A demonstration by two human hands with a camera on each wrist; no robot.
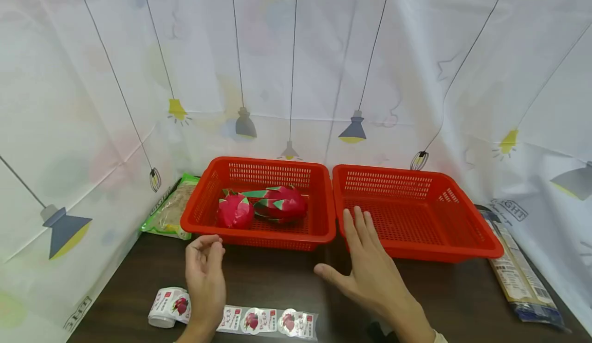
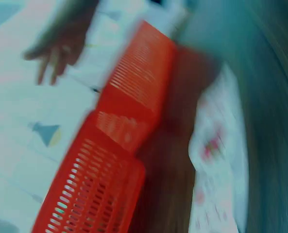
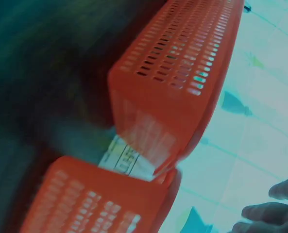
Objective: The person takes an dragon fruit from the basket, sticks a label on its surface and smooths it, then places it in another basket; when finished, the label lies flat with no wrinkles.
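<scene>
Two pink dragon fruits, a rounder one (image 1: 236, 210) and one with long green scales (image 1: 284, 204), lie in the left red basket (image 1: 277, 241). My left hand (image 1: 205, 276) hovers just before that basket's front left corner, fingers loosely bent, nothing visible in them. Beneath it runs a strip of dragon fruit labels (image 1: 265, 321), unrolled from a label roll (image 1: 163, 307). With fingers spread, my right hand (image 1: 370, 271) is held over the front left corner of the right red basket (image 1: 444, 250); it holds nothing. No fruit shows inside this second basket.
A green-edged bag (image 1: 171, 209) lies beside the left basket. Another long package (image 1: 520, 266) lies right of the right basket. Behind both baskets hangs a white cloth (image 1: 296, 50) printed with lamps. Everything stands on a dark wooden table (image 1: 263, 276).
</scene>
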